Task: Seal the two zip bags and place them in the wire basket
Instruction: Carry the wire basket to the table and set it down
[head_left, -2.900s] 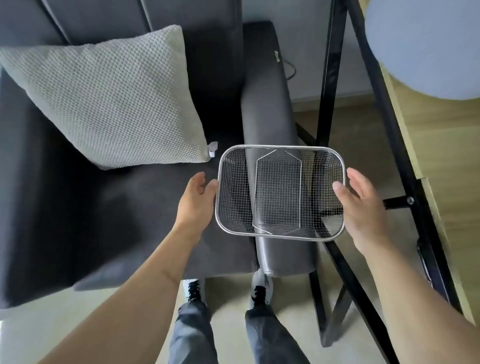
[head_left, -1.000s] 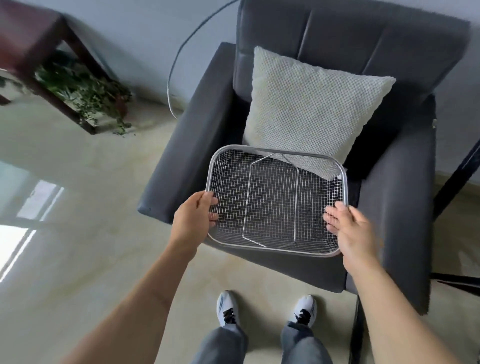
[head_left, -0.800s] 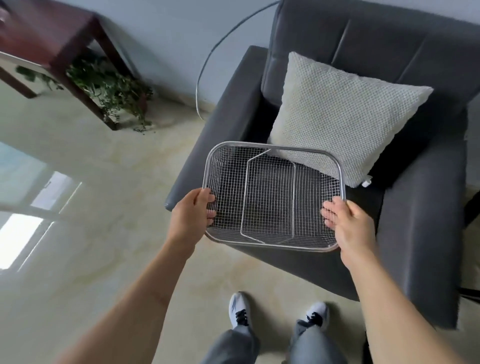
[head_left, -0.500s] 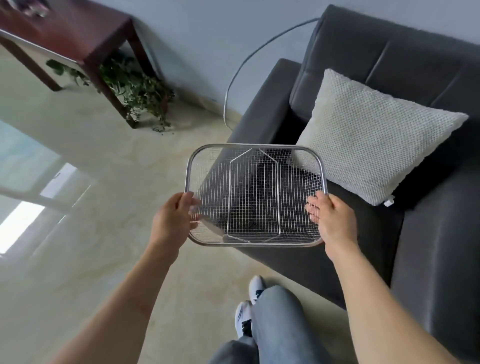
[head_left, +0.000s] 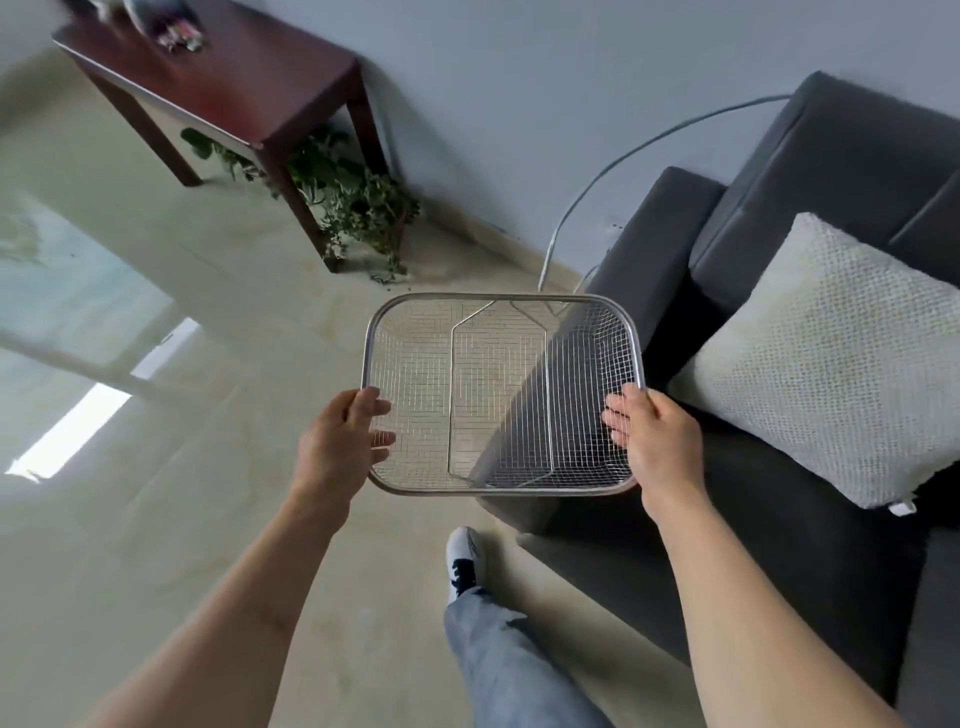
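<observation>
I hold a rectangular wire basket (head_left: 498, 299) of silver mesh level in front of me, above the floor and the armchair's left arm. Nothing lies in it; floor and chair show through the mesh. My left hand (head_left: 340, 444) grips its left rim near the front corner, thumb on top. My right hand (head_left: 652, 441) grips the right rim near the front corner. No zip bags are in view.
A dark grey armchair (head_left: 779, 467) with a pale textured cushion (head_left: 826, 364) fills the right side. A dark red wooden side table (head_left: 223, 78) stands far left by the wall, a leafy plant (head_left: 353, 208) under it. Pale glossy floor (head_left: 156, 467) lies below; my leg steps forward.
I have turned left with the basket held in both hands. The armchair has slid to the right of the view, the side table and plant have come in, and one leg has stepped forward.
</observation>
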